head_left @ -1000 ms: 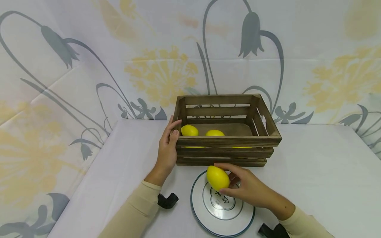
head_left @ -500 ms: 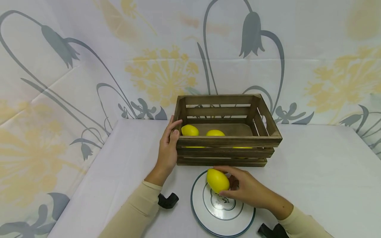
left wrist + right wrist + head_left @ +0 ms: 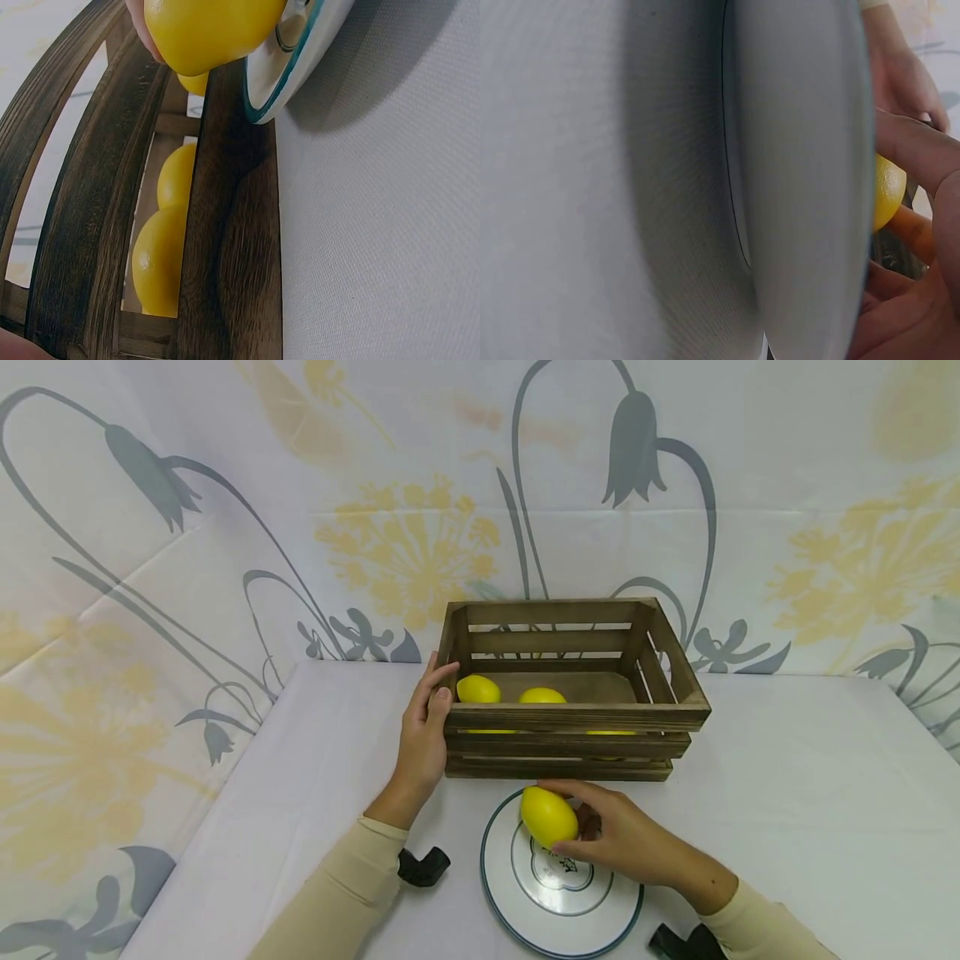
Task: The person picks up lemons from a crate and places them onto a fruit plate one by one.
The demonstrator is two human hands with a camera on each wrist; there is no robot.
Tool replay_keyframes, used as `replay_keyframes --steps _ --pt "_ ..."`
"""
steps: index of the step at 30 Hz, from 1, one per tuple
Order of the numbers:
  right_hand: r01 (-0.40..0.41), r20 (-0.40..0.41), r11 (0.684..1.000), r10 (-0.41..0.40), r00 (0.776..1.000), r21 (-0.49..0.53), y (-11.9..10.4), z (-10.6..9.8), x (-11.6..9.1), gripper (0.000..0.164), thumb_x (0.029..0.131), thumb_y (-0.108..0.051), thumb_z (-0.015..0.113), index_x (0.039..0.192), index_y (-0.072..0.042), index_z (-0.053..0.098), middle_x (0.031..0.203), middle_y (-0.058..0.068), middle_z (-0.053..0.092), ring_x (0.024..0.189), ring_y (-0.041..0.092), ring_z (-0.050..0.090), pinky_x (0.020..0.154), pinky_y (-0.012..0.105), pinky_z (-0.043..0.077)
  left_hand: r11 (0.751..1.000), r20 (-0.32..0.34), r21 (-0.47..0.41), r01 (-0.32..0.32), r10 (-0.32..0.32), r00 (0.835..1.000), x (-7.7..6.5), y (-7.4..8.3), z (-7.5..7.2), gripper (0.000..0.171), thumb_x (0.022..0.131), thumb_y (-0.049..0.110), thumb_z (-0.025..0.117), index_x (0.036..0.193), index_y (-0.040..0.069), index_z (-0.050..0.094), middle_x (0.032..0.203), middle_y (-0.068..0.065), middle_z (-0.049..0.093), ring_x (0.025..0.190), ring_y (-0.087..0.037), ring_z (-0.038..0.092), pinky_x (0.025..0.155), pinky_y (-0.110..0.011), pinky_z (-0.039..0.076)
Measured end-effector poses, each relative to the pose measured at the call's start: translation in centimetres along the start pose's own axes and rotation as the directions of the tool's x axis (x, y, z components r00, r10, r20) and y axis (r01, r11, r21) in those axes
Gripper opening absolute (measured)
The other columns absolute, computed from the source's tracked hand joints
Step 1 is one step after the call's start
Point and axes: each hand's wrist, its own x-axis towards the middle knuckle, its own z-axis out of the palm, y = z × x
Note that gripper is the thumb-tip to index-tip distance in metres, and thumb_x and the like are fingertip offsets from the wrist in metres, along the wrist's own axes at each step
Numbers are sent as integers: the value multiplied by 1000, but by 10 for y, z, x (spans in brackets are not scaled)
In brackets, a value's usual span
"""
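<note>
My right hand (image 3: 628, 839) pinches a yellow lemon (image 3: 548, 817) between thumb and fingers, low over the back part of a white plate (image 3: 525, 893) with a blue-green rim. In the right wrist view, the plate's outer side hides most of that lemon. My left hand (image 3: 426, 739) holds the left end of a slatted wooden crate (image 3: 570, 717), thumb at the front corner and a fingertip over the rim. Inside the crate lie several lemons, one lemon (image 3: 478, 689) at the left and another lemon (image 3: 542, 695) beside it; more yellow shows through the slats in the left wrist view.
The crate stands behind the plate on a white-covered table (image 3: 810, 793). A flower-printed cloth (image 3: 420, 443) hangs behind it. One black piece (image 3: 423, 867) shows by the left sleeve, a second black piece (image 3: 678, 941) by the right.
My right hand has lowered the lemon slightly toward the plate, then stayed almost still over the last half second. The left hand and the crate keep their places.
</note>
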Motion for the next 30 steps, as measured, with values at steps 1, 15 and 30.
replay_keyframes --steps 1,15,30 --pt "0 0 1000 0 1000 1 0 0 0 73 84 -27 80 148 -18 46 126 3 61 87 14 61 77 25 55 1000 -1 3 0 0 1000 0 0 0 39 109 29 36 146 22 47 166 15 15 155 -17 14 125 -50 17" --pt "2 8 1000 -2 1000 8 -3 0 -1 72 85 -27 79 148 -16 46 125 6 61 88 14 60 77 24 55 1000 0 -2 -12 12 1000 -1 0 1 40 108 31 36 146 21 47 167 14 15 156 -18 14 125 -51 18" --pt "29 10 1000 -29 1000 -4 -1 -1 -1 69 87 -27 78 147 -13 47 122 7 62 84 9 59 73 23 55 1000 -6 -2 -8 8 1000 0 -1 1 39 108 26 36 146 20 47 166 14 16 155 -18 15 125 -50 17"
